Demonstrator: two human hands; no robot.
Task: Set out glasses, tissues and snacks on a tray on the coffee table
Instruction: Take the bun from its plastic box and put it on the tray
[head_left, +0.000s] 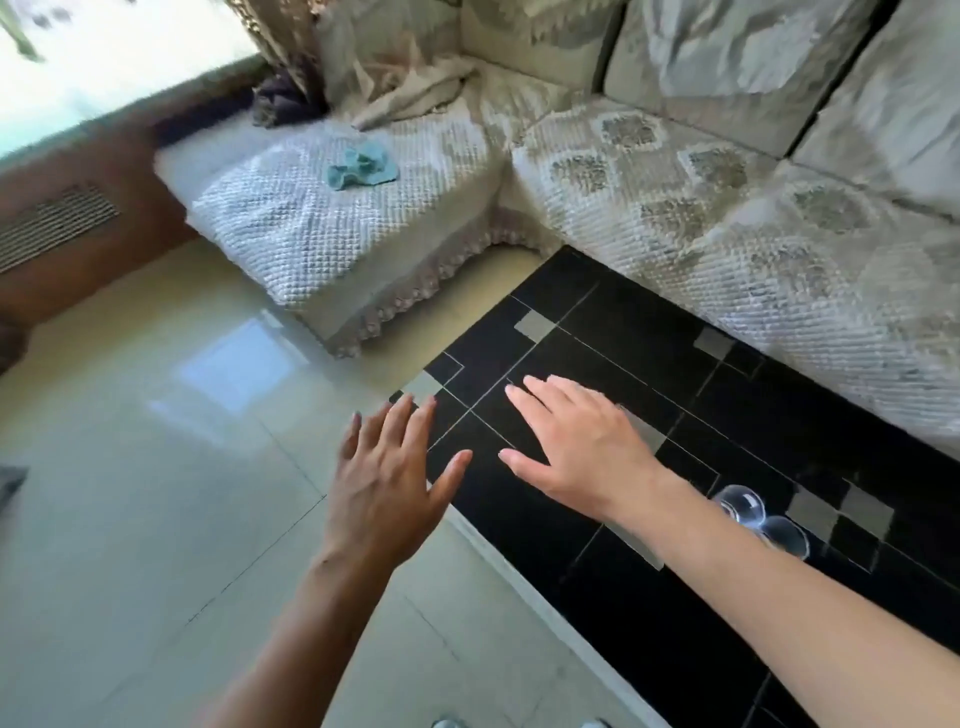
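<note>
Barely started, I'd say: both hands, left hand (387, 483) and right hand (582, 447), hover flat and empty over the black counter (623, 597). Two glasses (763, 522) sit right (no tray, tissues or snacks visible).

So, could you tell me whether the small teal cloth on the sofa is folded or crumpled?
Crumpled: the small teal cloth lies bunched in uneven folds on the quilted sofa seat.

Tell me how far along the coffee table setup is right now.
Barely begun. Done: two clear glasses stand on the black coffee table, just past the right forearm. In hand: nothing; the left hand and right hand are both open and spread flat over the table's near corner. Left: no tray, tissues or snacks are in view, so those must be fetched and the glasses set on the tray.
</note>
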